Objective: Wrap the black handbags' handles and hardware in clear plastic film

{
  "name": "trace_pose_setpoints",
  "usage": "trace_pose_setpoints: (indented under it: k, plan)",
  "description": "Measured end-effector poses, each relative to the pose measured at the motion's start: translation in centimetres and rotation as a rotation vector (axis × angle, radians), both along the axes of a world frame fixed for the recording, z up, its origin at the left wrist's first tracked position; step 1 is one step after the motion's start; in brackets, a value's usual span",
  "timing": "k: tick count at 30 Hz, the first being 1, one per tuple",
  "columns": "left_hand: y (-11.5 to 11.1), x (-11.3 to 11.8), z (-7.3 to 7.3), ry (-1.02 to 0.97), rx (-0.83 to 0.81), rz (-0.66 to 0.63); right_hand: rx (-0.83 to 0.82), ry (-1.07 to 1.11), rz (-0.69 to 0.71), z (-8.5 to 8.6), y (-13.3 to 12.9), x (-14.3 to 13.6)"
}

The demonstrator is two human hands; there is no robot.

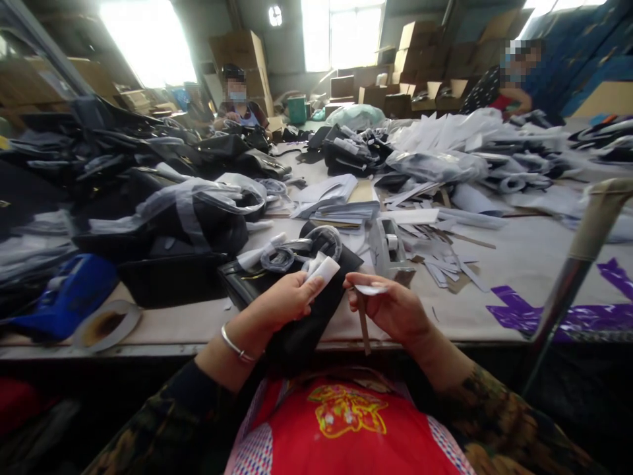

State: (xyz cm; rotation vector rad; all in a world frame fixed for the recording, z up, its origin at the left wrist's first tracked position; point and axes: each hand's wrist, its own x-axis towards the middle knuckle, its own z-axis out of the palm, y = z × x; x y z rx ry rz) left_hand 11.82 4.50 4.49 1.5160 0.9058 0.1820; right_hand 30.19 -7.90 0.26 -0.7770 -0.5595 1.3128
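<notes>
A black bag [316, 323] lies at the table's front edge, below my hands. My left hand [291, 297], with a bangle on the wrist, is closed round a white wrapped roll [324, 270] above the bag. Beside it on the bag are handles wrapped in clear film [279, 256]. To the right, my right hand [390, 307] pinches a small white piece [370, 289] and a narrow brown strip [363, 323] that hangs down past the fingers. The two hands are apart.
A blue tape dispenser [76, 293] and a tape roll [109, 325] are at the left. Black bags [182, 224] pile up behind them. Paper sheets [341, 201] and loose strips [450, 260] lie ahead. A metal post [573, 270] rises at the right. Other people sit farther back.
</notes>
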Motion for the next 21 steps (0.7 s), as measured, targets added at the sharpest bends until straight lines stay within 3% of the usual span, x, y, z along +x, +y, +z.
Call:
trace_pose_setpoints:
  k: [4,8,12,14,17,21]
  plan:
    - [0.5,-0.7,0.2,-0.113,-0.151,-0.010,-0.067,-0.082,0.067,0.3,-0.2,-1.1]
    - [1.1,-1.7,0.4,-0.184,-0.300,-0.007,-0.030,-0.048,0.097,0.3,-1.2,-3.7]
    - [1.3,-2.5,0.9,-0.211,-0.393,0.017,-0.127,-0.204,0.425,-0.9,-3.7,-6.4]
    - [1.4,-2.9,1.1,-0.217,-0.439,0.030,-0.184,-0.338,0.515,-1.7,-4.4,-7.0]
    - [1.3,-3.2,1.1,-0.209,-0.467,0.058,-0.251,-0.322,0.385,-2.3,-3.9,-6.5]
    - [1.2,-3.3,0.9,-0.212,-0.516,0.062,-0.246,-0.188,0.232,-0.8,-1.4,-4.8]
